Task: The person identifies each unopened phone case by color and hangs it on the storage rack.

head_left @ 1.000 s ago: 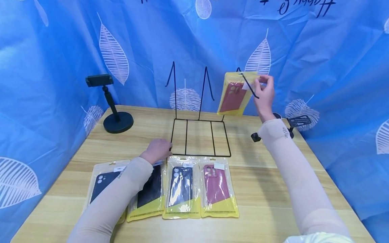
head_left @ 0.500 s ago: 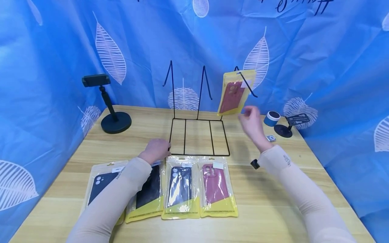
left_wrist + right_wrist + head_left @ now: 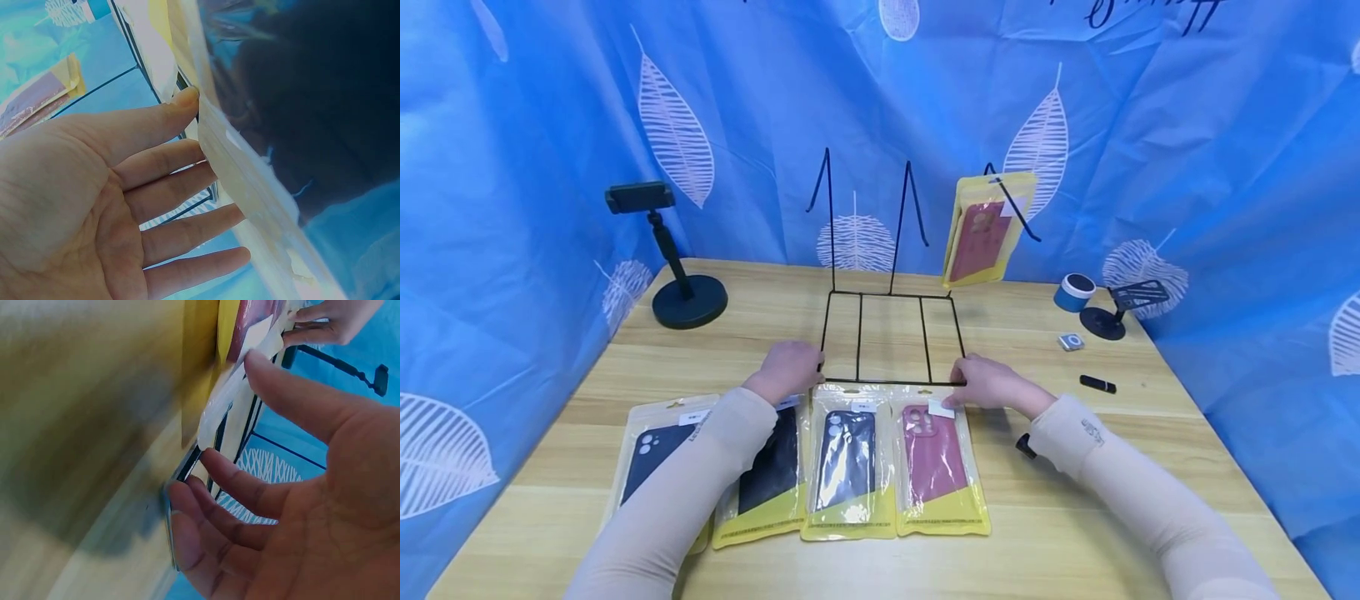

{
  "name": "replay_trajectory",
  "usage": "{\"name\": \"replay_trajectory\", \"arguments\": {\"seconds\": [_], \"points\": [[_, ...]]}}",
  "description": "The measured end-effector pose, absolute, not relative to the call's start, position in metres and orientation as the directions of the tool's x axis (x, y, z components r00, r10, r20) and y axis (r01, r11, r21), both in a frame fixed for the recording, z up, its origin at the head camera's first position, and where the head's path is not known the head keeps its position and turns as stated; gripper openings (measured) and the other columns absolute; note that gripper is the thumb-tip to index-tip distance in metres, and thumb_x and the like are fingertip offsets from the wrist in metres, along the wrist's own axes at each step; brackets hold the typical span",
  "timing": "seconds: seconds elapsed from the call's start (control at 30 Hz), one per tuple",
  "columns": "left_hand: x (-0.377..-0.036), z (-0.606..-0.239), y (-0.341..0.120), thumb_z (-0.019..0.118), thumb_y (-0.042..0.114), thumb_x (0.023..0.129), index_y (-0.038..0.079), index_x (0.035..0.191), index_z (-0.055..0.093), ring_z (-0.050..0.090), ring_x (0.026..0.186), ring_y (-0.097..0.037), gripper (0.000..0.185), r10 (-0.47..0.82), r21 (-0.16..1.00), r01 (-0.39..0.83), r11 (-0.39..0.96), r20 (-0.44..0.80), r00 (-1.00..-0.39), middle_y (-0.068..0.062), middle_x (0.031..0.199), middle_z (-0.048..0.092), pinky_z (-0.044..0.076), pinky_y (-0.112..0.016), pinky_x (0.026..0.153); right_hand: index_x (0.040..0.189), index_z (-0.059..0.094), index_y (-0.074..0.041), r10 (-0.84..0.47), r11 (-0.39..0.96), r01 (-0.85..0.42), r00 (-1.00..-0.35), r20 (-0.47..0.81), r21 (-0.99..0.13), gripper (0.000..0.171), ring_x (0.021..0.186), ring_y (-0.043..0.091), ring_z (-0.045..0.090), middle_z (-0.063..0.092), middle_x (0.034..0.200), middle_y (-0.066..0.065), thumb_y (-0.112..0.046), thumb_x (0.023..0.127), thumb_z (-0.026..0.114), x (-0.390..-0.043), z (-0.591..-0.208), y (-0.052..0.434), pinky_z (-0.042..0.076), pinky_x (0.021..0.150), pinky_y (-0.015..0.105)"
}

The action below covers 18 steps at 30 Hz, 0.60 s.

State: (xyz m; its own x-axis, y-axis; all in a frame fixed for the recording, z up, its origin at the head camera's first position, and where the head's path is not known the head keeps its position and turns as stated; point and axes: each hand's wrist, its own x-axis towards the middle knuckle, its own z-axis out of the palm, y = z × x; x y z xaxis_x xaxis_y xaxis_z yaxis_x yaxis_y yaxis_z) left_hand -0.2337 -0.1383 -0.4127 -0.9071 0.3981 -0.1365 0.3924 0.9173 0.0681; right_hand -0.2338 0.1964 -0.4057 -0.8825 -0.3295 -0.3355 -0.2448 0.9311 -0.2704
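A black wire display rack [image 3: 891,337] stands mid-table, and a red phone case packet [image 3: 987,229] hangs from its right hook. Several yellow-backed case packets lie in a row in front of it: a black one [image 3: 651,454], a dark blue one [image 3: 848,458] and a red one [image 3: 936,458], with another half under my left arm. My left hand [image 3: 790,367] rests at the rack's front left corner; its fingers [image 3: 169,162] lie straight against a packet's edge. At the rack's front right corner, my right hand [image 3: 988,387] has relaxed fingers [image 3: 231,487] touching the wire and the red packet's top.
A black phone stand [image 3: 688,296] stands at the back left. At the back right are a blue tape roll [image 3: 1072,292], a small black stand [image 3: 1108,317], a small silver item [image 3: 1071,342] and a black stick [image 3: 1097,384]. Blue leaf-print cloth encloses the table.
My right hand let go of the hanging red packet and came down to the rack's front right corner. The left hand stayed put.
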Motion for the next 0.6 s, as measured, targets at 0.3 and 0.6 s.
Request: {"name": "replay_trajectory", "arguments": {"seconds": [0.3, 0.6], "points": [[-0.2330, -0.4103, -0.1367, 0.072, 0.025, 0.091, 0.010, 0.091, 0.069, 0.064, 0.076, -0.020, 0.015, 0.393, 0.085, 0.384, 0.919, -0.144, -0.908, -0.005, 0.088, 0.070, 0.054, -0.040, 0.068, 0.108, 0.061, -0.009, -0.274, 0.947, -0.175, -0.878, -0.393, -0.269, 0.051, 0.079, 0.018, 0.057, 0.063, 0.098, 0.004, -0.047, 0.080, 0.079, -0.2273, -0.4084, 0.1968, 0.048, 0.068, 0.033], [-0.2329, -0.4106, -0.1369, 0.072, 0.026, 0.091, 0.011, 0.090, 0.069, 0.064, 0.076, -0.020, 0.015, 0.394, 0.080, 0.386, 0.919, -0.144, -0.908, -0.005, 0.088, 0.070, 0.054, -0.040, 0.068, 0.100, 0.062, -0.010, -0.294, 0.917, -0.136, -0.866, -0.405, -0.375, 0.032, 0.073, 0.017, 0.054, 0.061, 0.086, 0.003, -0.040, 0.092, 0.069, -0.2257, -0.4124, 0.2012, 0.045, 0.062, 0.030]]}}
